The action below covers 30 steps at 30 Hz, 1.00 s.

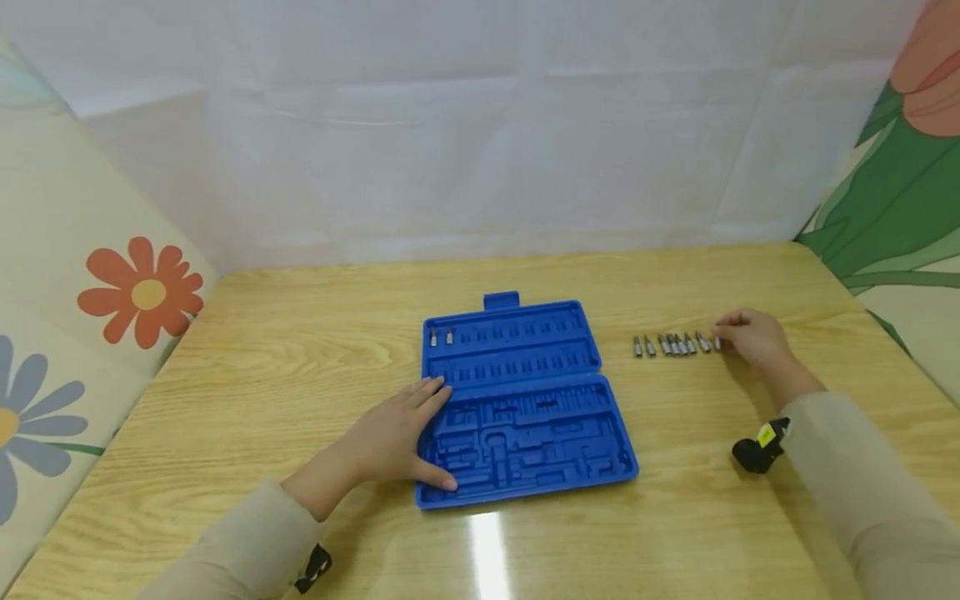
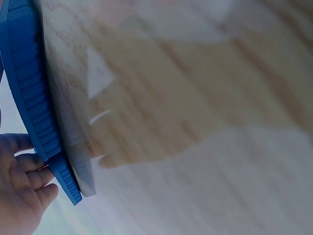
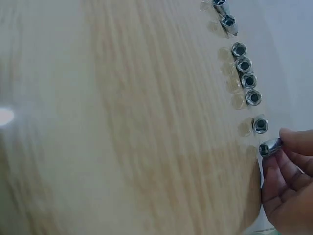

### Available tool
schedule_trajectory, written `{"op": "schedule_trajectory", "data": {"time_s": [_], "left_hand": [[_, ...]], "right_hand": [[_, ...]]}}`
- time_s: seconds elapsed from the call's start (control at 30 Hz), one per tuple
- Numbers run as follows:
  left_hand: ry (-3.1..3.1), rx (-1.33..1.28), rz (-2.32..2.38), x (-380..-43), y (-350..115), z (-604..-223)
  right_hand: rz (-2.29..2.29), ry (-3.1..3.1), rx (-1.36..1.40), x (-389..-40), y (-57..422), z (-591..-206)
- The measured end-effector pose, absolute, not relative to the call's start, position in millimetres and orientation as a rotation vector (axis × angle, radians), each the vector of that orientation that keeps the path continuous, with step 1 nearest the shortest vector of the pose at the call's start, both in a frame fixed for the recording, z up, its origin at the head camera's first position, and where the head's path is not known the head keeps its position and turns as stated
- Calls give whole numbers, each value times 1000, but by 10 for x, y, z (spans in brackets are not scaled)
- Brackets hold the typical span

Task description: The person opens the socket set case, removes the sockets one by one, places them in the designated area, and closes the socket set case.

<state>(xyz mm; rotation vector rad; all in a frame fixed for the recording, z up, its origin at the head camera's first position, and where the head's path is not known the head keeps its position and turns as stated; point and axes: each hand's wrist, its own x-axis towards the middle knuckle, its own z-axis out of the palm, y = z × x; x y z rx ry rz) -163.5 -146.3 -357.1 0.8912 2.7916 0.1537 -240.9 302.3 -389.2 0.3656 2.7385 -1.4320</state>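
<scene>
An open blue plastic tool case [image 1: 525, 433] lies on the table with moulded slots in both halves. My left hand [image 1: 397, 433] rests on its left edge, fingers spread and thumb over the lower half; the left wrist view shows the fingers [image 2: 41, 178] at the case's side. Between thumb and fingers, my right hand [image 1: 757, 337] pinches a silver bit socket [image 3: 270, 147] at the right end of a row. Several more bit sockets [image 3: 248, 80] lie to its left, square holes facing the right wrist camera. Two bit sockets [image 1: 449, 337] sit in the case's upper left slots.
The wooden table [image 1: 315, 333] extends around the case, with a bright reflection near the front. A white cloth [image 1: 450, 167] hangs behind it. Flower-patterned panels [image 1: 45, 250] flank both sides. Black wrist cameras [image 1: 759, 450] are worn below the sleeves.
</scene>
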Motion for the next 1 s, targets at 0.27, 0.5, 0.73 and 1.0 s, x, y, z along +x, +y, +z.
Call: {"op": "schedule_trajectory", "data": {"time_s": [0.27,0.5,0.73,1.0], "left_hand": [[2810,889,149,-1636,-1466,-3555],[2795,885,145,-1637,-1444,-3564],[2791,880,160,-1627,-1431,-3553],[2794,879,156,-1634,-1446,-3556]], "right_hand": [[-1323,2829,314,-2446,3035,-3937],[-1346,2879,329,-2421,3031,-3936],[-1427,2800,377,-2384,3047,-3914],[-1521,2693,439,-2352,3016,-3853]]}}
